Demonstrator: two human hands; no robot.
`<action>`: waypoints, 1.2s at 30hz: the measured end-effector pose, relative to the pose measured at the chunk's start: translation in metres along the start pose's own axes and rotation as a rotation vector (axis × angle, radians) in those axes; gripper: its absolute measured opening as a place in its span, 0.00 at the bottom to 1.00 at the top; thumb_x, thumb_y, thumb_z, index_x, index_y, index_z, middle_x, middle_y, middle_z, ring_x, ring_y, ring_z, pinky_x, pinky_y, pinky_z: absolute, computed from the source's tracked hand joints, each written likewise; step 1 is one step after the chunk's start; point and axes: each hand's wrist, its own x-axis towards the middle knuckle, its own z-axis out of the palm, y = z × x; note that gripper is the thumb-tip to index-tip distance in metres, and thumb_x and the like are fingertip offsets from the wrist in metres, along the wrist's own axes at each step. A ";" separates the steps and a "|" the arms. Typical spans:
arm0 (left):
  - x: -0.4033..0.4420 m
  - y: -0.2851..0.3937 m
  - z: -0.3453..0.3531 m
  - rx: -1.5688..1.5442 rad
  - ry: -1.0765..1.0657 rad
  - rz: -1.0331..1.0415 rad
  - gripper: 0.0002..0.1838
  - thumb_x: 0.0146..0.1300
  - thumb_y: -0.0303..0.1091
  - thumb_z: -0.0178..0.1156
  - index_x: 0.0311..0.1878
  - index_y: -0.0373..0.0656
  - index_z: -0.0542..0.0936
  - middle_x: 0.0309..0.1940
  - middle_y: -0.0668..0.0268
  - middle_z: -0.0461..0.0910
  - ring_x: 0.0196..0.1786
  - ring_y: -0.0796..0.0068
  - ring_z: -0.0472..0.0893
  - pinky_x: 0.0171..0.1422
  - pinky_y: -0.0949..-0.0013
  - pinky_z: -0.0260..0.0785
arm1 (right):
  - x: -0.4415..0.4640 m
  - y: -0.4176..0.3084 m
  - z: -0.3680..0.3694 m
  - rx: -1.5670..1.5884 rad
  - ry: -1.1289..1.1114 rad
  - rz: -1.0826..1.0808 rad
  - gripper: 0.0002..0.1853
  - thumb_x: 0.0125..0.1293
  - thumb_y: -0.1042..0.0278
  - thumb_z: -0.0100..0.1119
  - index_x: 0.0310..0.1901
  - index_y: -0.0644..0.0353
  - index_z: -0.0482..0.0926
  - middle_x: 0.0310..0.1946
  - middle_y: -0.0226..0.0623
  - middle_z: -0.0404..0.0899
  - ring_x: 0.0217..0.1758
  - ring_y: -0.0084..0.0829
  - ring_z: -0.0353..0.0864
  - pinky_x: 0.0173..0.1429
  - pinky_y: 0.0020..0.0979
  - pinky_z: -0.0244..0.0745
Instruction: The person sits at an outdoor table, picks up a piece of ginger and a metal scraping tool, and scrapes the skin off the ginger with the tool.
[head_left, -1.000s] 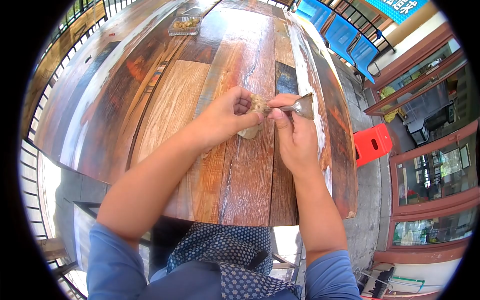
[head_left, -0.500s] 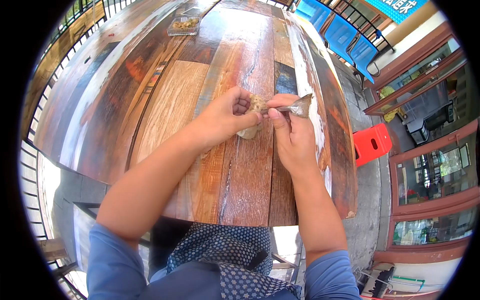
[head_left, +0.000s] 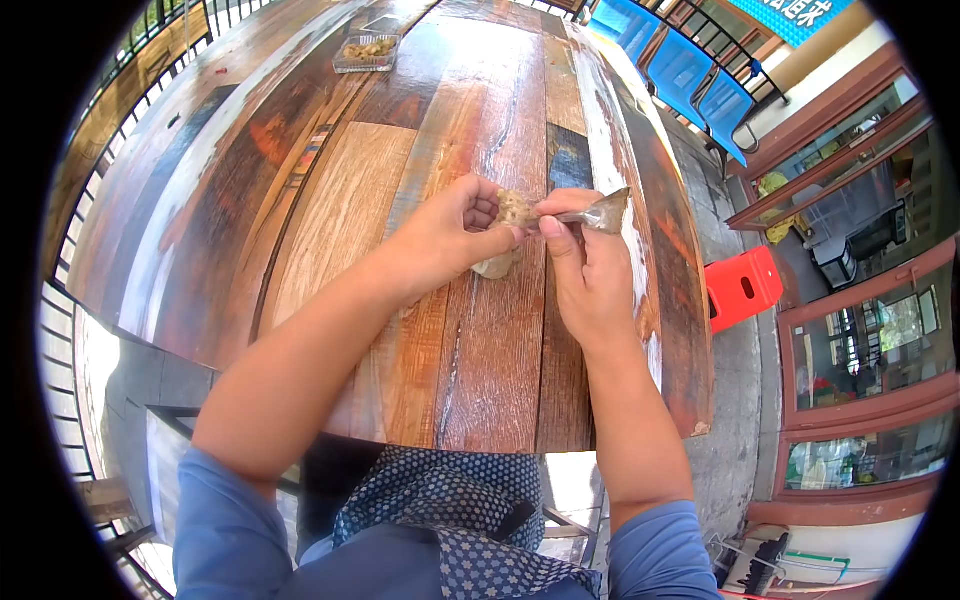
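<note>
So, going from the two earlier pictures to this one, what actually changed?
Very little. The shiny flared piece in the right hand has turned slightly since the first picture: its wide end now shows at a different angle. Nothing was taken hold of or let go. The left hand still holds the beige lump, and the clear tub stayed put.

Striped in browns, white and grey-blue, the worktop (head_left: pixel 340 170); blue chairs (head_left: pixel 690 75), a bright red stool (head_left: pixel 745 288), white-patterned dark-blue apron (head_left: pixel 430 500), blue sleeves (head_left: pixel 225 520).
</note>
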 end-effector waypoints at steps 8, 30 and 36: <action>-0.002 0.004 0.001 0.001 0.005 -0.005 0.20 0.62 0.30 0.68 0.53 0.39 0.72 0.43 0.70 0.74 0.49 0.80 0.75 0.54 0.74 0.70 | 0.000 0.002 -0.002 -0.032 0.003 -0.016 0.05 0.71 0.73 0.55 0.44 0.64 0.77 0.41 0.40 0.77 0.41 0.36 0.78 0.47 0.32 0.74; -0.001 0.001 0.000 -0.009 -0.003 -0.005 0.21 0.62 0.31 0.69 0.54 0.39 0.72 0.45 0.69 0.75 0.48 0.80 0.75 0.55 0.74 0.70 | 0.001 -0.004 0.000 -0.052 -0.018 -0.038 0.05 0.72 0.73 0.54 0.44 0.65 0.76 0.41 0.41 0.76 0.41 0.38 0.78 0.47 0.33 0.74; 0.000 0.000 0.000 0.010 0.005 -0.005 0.20 0.62 0.31 0.68 0.54 0.38 0.72 0.45 0.69 0.75 0.48 0.80 0.75 0.54 0.74 0.70 | 0.001 -0.009 -0.001 -0.059 -0.027 -0.008 0.06 0.72 0.71 0.53 0.44 0.65 0.76 0.40 0.42 0.76 0.41 0.40 0.79 0.47 0.34 0.74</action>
